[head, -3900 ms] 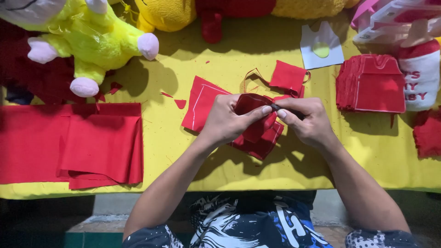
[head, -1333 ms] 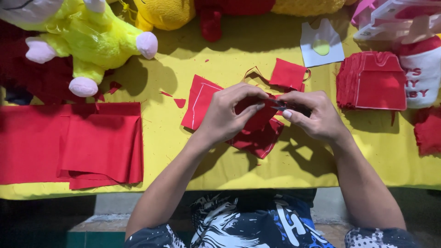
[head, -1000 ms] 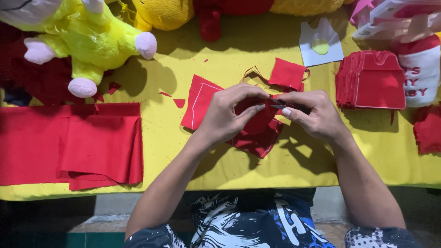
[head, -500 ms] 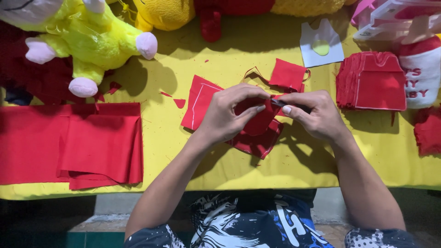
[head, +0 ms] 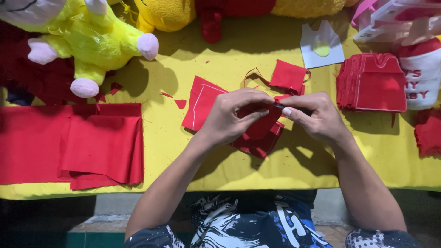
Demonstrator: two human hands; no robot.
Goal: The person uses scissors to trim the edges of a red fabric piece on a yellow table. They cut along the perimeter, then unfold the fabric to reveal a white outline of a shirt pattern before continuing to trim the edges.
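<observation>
The left hand (head: 234, 117) and right hand (head: 312, 117) are covering most of the small red fabric piece (head: 257, 133), so whatever dark thing the right fingers are pinching stays unclear. The yellow plush toy (head: 87, 36) is getting cropped at the table's far edge.

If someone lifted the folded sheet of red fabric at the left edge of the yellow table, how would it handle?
The folded sheet of red fabric would probably flop and unfold, since its layers lie loose and uneven. It looks thin, so likely light. On the yellow table, pushing it would probably bunch it.
</observation>
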